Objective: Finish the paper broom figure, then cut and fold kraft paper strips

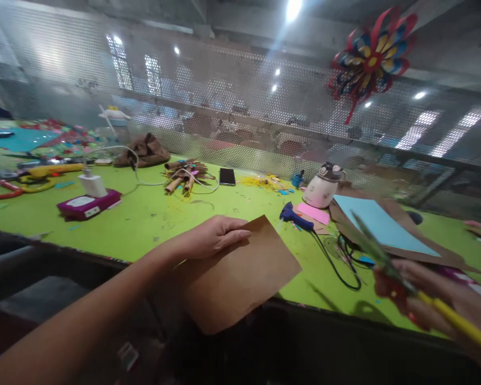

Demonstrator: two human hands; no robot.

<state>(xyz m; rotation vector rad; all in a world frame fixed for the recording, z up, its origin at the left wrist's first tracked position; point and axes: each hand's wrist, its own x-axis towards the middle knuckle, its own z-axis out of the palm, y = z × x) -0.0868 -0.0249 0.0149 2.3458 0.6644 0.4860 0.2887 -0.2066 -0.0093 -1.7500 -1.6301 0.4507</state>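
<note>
My left hand [212, 235] grips the upper left edge of a brown paper sheet [240, 278], which hangs partly over the near edge of the green table [152, 214]. My right hand [428, 299], blurred by motion at the lower right, is closed on a pair of scissors [388, 262] with yellow and red handles. The blades point up and to the left, apart from the brown sheet.
A blue glue gun [294, 216] with a black cord, a pink sheet [313, 213], a light blue sheet [380, 224] on brown card and a small white pot [323, 186] lie to the right. A phone [227, 176], paper rolls [184, 176], a charger on a pink box [88, 202] and a perforated metal screen [224, 107] with a pinwheel [371, 56] stand behind.
</note>
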